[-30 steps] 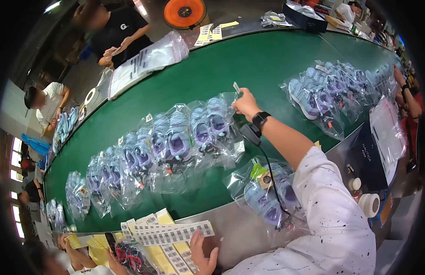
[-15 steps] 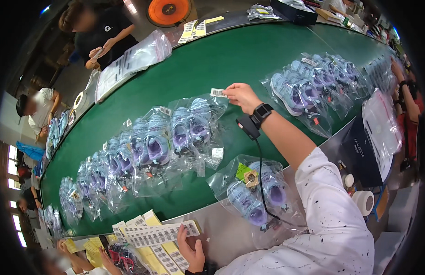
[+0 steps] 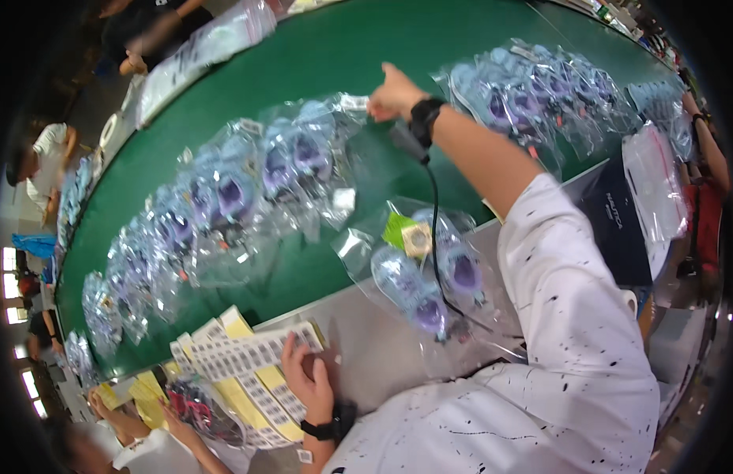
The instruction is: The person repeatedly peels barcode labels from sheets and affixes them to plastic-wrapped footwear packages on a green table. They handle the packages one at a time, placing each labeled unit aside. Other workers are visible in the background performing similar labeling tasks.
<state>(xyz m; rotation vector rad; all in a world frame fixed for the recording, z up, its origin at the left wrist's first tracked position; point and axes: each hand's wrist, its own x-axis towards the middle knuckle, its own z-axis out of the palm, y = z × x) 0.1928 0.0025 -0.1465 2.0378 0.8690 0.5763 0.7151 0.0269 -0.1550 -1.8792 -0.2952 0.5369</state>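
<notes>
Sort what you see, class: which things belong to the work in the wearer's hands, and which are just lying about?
Seemingly in the work:
- white label at the right hand
- bagged blue shoes nearest that label
- barcode sheets at the left hand

Seemingly just lying about:
- dark blue box
- clear plastic bags by the box

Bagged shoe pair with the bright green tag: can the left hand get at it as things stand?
Probably yes: metal tabletop lies between the left hand and the bagged shoe pair, with no large obstacle visible, though a black cable crosses in front of the pair in this view.
</notes>
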